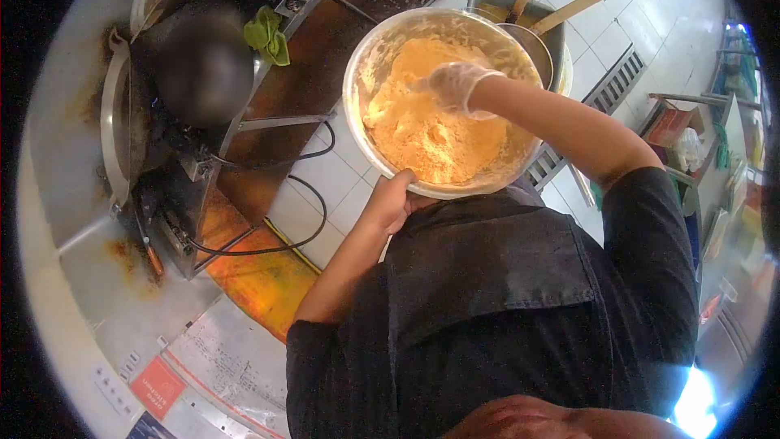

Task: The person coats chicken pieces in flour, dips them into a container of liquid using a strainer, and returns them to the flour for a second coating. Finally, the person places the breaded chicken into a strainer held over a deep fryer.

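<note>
A large metal bowl (pixel 353 106) is in front of my body, tilted so its inside shows. In it lies a loose orange-yellow powdery mixture (pixel 431 142), with some smeared on the walls. My left hand (pixel 394 202) grips the near left rim of the bowl, thumb over the edge. My right hand (pixel 465 88), in a clear plastic glove, reaches into the bowl and touches the mixture near its upper middle. The fingertips of that hand are blurred and partly hidden, so whether they hold any mixture is unclear.
Behind the bowl, a grey tub (pixel 557 57) holds tools with wooden handles (pixel 571 10). A green cloth (pixel 266 36) hangs on a metal frame at left. Black hoses (pixel 323 215) loop above the tiled floor (pixel 333 187). A slotted floor grate (pixel 611 85) lies at right.
</note>
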{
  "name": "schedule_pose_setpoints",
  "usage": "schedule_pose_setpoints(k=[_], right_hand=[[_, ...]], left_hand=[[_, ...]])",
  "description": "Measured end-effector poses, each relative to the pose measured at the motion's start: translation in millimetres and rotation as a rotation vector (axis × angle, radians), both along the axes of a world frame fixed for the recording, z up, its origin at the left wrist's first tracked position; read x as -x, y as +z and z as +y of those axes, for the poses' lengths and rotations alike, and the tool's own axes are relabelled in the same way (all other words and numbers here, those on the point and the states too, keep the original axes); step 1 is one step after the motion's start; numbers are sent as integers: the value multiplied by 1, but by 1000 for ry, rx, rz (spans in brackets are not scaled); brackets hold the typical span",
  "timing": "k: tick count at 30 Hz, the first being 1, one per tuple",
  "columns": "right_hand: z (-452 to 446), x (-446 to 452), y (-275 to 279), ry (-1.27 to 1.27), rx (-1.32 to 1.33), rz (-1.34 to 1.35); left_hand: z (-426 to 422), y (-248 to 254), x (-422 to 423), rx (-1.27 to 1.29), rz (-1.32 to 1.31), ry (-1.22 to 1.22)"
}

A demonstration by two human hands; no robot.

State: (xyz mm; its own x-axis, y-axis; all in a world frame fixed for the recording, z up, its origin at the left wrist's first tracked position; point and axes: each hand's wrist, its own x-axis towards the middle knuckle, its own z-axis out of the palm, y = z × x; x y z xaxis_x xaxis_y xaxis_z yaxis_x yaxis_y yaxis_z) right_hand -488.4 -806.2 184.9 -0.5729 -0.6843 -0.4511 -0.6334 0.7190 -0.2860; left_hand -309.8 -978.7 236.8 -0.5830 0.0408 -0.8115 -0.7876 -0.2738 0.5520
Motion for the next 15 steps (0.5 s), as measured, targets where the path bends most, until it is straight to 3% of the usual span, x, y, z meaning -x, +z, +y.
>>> schedule_pose_setpoints(k=[2, 5, 9, 11, 15], right_hand=[[-20, -7, 3, 183, -190, 19], [-26, -3, -34, 238, 53, 301], [-9, 8, -42, 59, 36, 81], [1, 3, 8, -172, 26, -88], [39, -1, 27, -210, 89, 149]], left_hand=[[-7, 1, 0, 23, -35, -48], [-18, 2, 3, 18, -60, -100], [-15, 8, 4, 24, -38, -69], [-15, -6, 0, -38, -40, -31], [-7, -7, -1, -26, -12, 1]])
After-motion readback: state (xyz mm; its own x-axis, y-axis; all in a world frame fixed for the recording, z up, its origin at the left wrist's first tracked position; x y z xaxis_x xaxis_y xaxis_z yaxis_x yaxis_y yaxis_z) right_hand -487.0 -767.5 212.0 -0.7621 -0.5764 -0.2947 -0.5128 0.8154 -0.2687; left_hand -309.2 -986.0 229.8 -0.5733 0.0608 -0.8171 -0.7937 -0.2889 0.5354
